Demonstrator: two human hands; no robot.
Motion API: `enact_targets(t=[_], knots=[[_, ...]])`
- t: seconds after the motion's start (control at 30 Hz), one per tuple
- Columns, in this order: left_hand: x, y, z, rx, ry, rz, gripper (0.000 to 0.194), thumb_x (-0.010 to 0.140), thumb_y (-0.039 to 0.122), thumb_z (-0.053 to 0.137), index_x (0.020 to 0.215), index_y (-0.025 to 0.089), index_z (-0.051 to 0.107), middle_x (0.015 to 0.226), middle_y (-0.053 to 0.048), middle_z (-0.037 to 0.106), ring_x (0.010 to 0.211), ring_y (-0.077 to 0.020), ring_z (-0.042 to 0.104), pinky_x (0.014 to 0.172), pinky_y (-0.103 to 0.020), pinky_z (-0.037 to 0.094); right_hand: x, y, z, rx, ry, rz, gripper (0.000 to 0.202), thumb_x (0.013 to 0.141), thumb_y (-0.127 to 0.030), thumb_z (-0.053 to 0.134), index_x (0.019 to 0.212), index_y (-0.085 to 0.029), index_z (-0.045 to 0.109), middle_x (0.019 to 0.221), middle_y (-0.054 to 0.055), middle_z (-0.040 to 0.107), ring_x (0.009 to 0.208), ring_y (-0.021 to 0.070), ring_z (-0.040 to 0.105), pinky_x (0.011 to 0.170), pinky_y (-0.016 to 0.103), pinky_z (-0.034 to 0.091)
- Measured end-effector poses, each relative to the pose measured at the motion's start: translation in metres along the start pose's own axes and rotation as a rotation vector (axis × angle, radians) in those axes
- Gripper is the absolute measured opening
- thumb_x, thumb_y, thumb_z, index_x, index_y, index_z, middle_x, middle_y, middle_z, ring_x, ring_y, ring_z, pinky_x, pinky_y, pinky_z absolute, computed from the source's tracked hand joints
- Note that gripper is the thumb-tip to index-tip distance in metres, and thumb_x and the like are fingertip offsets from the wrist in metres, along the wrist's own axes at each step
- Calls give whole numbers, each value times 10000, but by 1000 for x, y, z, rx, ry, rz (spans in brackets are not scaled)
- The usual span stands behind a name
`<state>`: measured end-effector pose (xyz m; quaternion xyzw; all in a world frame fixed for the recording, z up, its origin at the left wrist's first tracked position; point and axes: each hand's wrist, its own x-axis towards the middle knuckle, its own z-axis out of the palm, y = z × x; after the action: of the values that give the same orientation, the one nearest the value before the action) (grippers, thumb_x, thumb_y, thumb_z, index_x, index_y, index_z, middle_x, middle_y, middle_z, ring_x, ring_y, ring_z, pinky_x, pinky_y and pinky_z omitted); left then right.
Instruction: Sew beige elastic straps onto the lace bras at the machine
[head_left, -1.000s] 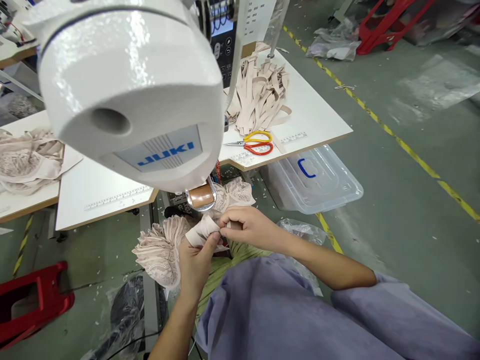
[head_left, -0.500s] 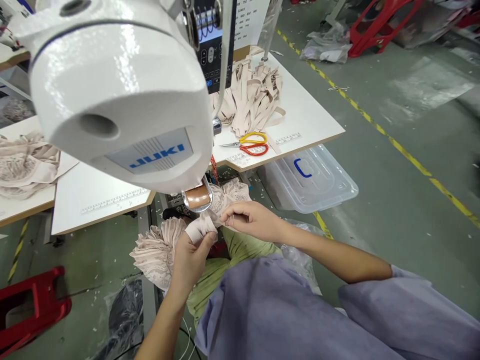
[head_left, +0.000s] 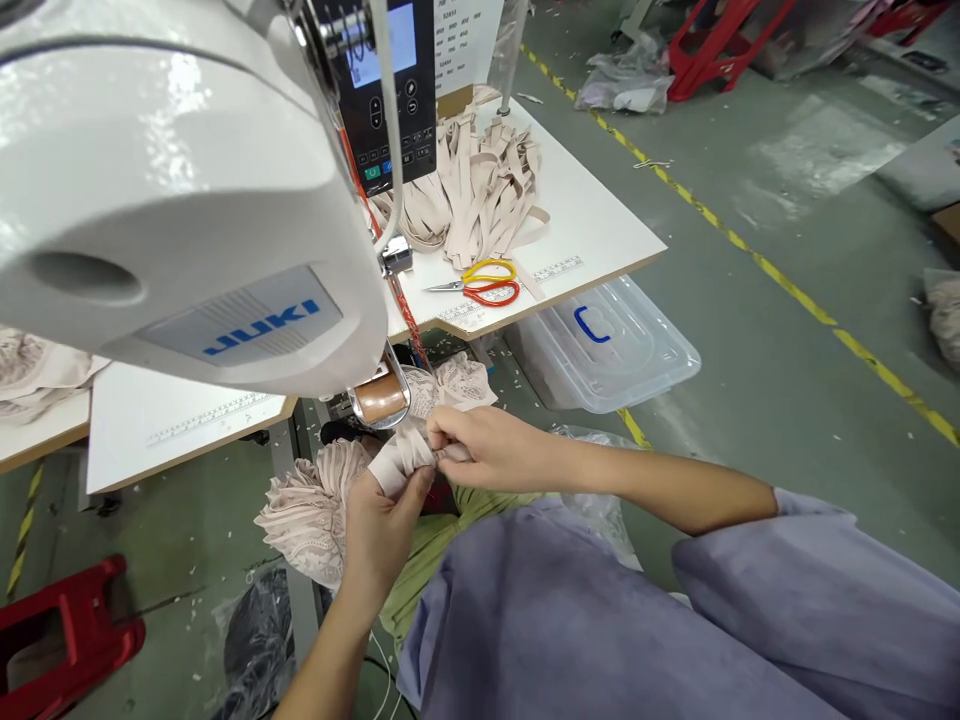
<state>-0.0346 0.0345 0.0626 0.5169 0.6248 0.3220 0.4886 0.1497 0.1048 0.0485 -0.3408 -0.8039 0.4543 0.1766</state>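
A beige fabric strap (head_left: 401, 455) is folded over in front of the sewing machine (head_left: 225, 230), just below its clear-framed needle guard (head_left: 381, 398). My left hand (head_left: 386, 520) grips the strap from the near side, thumb on top. My right hand (head_left: 480, 445) pinches the fabric at its right, fingertips close to my left thumb. Pale lace pieces (head_left: 463, 380) lie behind my right hand. A gathered bundle of beige lace fabric (head_left: 311, 510) hangs to the left of my left hand. The exact edge between my right fingertips is hidden.
Scissors with yellow and red handles (head_left: 491, 282) lie on the white table (head_left: 600, 235) beside a heap of beige straps (head_left: 487, 185). A lidded clear plastic box (head_left: 637, 345) stands under the table edge. A red stool (head_left: 67, 630) is at the lower left.
My right hand has moved slightly left and closer to my left hand, its fingers more closed on the fabric. The camera view has turned, shifting the machine left.
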Motion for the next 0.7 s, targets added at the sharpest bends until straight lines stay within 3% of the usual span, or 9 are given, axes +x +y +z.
enact_targets(t=[0.1,0.23,0.4,0.5,0.6,0.7], knots=[[4,-3,-4,-73,-27,-58,267,853,382,685,982,164,767,838,-46,746,800,-196,652,715,-267,502,3,6,1,-61,31,-5,122,796,-197,597,917,-207,612,781,-18,636,683,132,535,627,247,327],[10,-8,-9,-182,-73,-140,274,792,402,750,899,150,767,798,-44,740,754,-180,644,691,-262,507,7,12,1,2,4,-23,87,782,-186,586,785,-180,673,802,2,644,748,139,555,661,249,350],[17,-11,-8,-265,-52,-245,302,706,400,818,795,124,736,700,-38,713,641,-157,616,594,-251,497,7,15,1,368,-67,203,126,781,-249,617,820,-160,698,679,-46,567,611,96,468,565,217,337],[19,-13,-4,-321,-24,-230,285,707,382,819,755,122,715,682,-24,697,616,-133,594,573,-228,479,6,13,1,464,-55,282,163,796,-305,638,826,-155,694,672,-49,568,595,92,465,551,214,329],[21,-11,3,-403,42,-174,261,733,359,804,733,132,676,693,-8,689,647,-124,599,616,-222,486,5,10,2,402,22,261,214,806,-361,663,853,-155,698,719,-26,616,654,114,517,586,222,349],[18,-7,8,-447,129,-138,256,767,355,782,740,142,643,704,4,676,668,-117,600,643,-218,492,5,5,1,224,120,126,180,839,-327,640,850,-158,701,772,-4,648,747,134,551,678,241,370]])
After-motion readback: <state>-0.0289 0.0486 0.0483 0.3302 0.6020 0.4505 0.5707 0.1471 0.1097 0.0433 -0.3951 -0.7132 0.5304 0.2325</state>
